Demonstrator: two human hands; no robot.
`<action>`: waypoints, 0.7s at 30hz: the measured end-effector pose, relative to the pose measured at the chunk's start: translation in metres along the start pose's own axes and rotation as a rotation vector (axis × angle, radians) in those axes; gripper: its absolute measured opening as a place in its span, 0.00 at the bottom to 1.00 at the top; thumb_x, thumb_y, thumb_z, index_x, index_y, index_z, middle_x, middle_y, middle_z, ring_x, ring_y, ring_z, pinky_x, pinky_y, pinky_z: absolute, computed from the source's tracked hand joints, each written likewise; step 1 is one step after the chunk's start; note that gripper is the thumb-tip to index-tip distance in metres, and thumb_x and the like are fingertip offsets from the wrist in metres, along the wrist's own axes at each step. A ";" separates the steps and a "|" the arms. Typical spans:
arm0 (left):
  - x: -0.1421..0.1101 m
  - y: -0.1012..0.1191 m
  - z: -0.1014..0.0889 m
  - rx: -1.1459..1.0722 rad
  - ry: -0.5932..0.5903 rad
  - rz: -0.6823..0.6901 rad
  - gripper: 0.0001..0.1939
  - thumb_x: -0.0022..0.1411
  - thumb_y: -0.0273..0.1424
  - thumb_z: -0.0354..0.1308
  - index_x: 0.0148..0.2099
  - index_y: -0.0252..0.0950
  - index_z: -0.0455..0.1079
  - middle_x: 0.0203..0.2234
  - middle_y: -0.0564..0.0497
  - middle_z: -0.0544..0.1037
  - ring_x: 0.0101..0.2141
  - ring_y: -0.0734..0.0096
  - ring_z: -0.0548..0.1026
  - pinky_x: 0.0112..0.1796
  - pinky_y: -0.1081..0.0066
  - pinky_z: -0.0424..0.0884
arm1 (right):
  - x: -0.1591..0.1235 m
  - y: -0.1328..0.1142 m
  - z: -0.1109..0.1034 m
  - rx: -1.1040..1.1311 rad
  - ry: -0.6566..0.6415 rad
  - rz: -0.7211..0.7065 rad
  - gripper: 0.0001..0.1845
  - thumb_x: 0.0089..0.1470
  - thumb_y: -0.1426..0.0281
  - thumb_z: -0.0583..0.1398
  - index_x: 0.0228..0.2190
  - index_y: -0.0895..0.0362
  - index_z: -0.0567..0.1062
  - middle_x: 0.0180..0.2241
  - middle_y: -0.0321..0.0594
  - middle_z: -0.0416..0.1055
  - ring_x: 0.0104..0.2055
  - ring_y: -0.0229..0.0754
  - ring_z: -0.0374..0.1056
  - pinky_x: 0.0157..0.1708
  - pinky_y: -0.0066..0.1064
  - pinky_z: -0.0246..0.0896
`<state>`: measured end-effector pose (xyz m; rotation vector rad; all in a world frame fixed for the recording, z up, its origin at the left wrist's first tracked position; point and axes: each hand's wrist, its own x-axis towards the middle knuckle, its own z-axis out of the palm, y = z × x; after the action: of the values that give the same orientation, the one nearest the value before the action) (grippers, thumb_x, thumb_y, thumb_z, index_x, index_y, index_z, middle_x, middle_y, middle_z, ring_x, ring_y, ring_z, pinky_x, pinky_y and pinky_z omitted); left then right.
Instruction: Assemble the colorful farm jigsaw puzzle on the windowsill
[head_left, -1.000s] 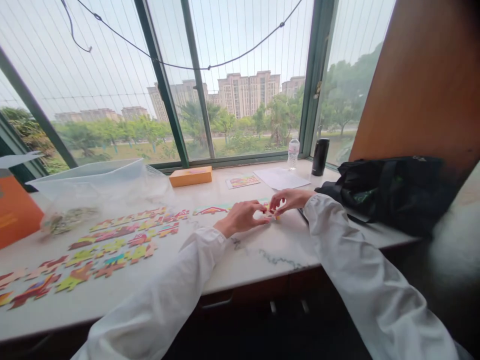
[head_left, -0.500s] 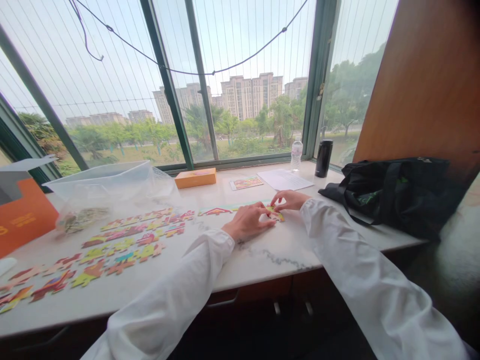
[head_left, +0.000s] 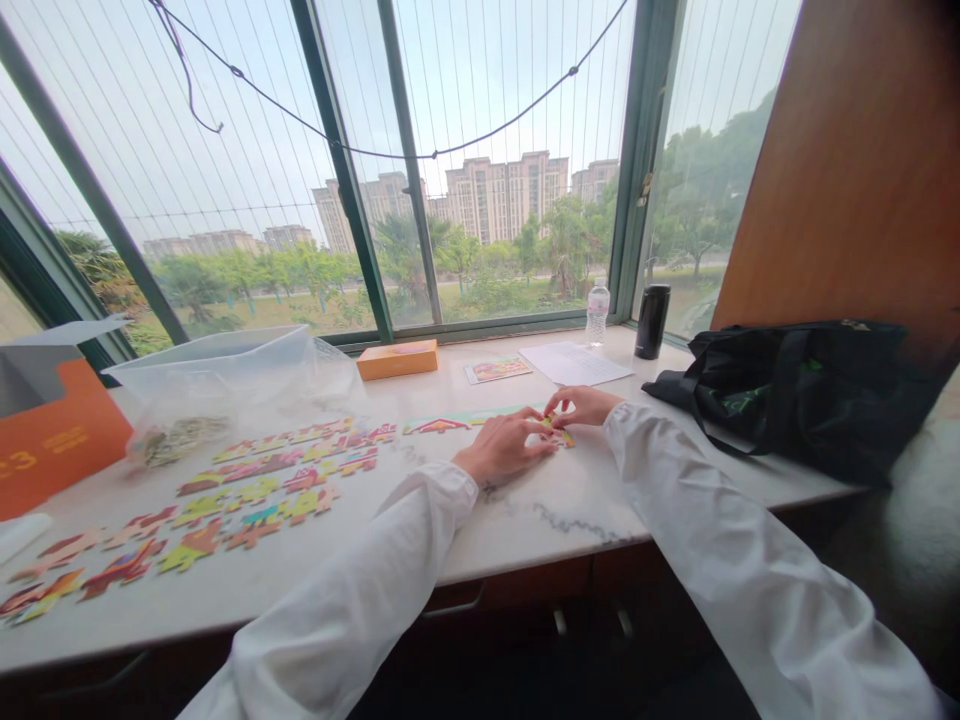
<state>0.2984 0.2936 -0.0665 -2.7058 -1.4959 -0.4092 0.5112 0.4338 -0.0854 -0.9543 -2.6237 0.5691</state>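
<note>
On the orange box (head_left: 52, 450) at the left end of the tabletop, you can make out large yellow print ending in a "3", with the character before it cut off or unclear; a smaller yellow marking above it is too small to read. The sheet of paper (head_left: 575, 364) carries lines of print too small to read, and the label on the water bottle (head_left: 597, 313) is too blurred to give a brand.

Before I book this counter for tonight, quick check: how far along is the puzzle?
Early on, it seems. Done: one joined strip along the far side. In hand: the left hand and right hand are working end pieces at its end. Left: many loose pieces, laid in rows.
</note>
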 end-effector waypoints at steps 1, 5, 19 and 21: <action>0.000 0.000 0.001 -0.008 0.003 0.003 0.19 0.67 0.50 0.51 0.55 0.56 0.73 0.58 0.59 0.70 0.46 0.63 0.77 0.48 0.64 0.71 | 0.000 0.000 0.000 -0.003 -0.001 0.004 0.18 0.46 0.60 0.68 0.40 0.52 0.82 0.40 0.41 0.76 0.42 0.46 0.70 0.44 0.34 0.64; -0.001 -0.002 0.000 -0.059 0.027 -0.003 0.20 0.66 0.51 0.52 0.55 0.54 0.73 0.54 0.57 0.75 0.47 0.62 0.77 0.48 0.65 0.71 | -0.002 -0.003 -0.004 -0.015 0.012 -0.022 0.18 0.47 0.58 0.67 0.40 0.52 0.82 0.40 0.42 0.76 0.41 0.45 0.70 0.44 0.34 0.64; -0.003 -0.007 0.002 -0.101 0.046 -0.046 0.20 0.63 0.54 0.54 0.49 0.53 0.77 0.49 0.57 0.78 0.46 0.62 0.77 0.47 0.65 0.71 | -0.010 -0.005 -0.008 0.043 -0.073 0.019 0.30 0.37 0.43 0.68 0.36 0.51 0.84 0.38 0.41 0.77 0.40 0.46 0.69 0.41 0.34 0.63; -0.003 -0.007 0.002 -0.108 0.046 -0.046 0.20 0.63 0.53 0.54 0.49 0.53 0.77 0.49 0.57 0.78 0.45 0.62 0.77 0.47 0.66 0.71 | -0.010 -0.005 -0.008 0.049 -0.074 0.004 0.30 0.38 0.43 0.67 0.36 0.51 0.84 0.38 0.41 0.77 0.40 0.46 0.69 0.42 0.34 0.62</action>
<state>0.2915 0.2945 -0.0696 -2.7255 -1.5714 -0.5657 0.5194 0.4254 -0.0774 -0.9408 -2.6598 0.6785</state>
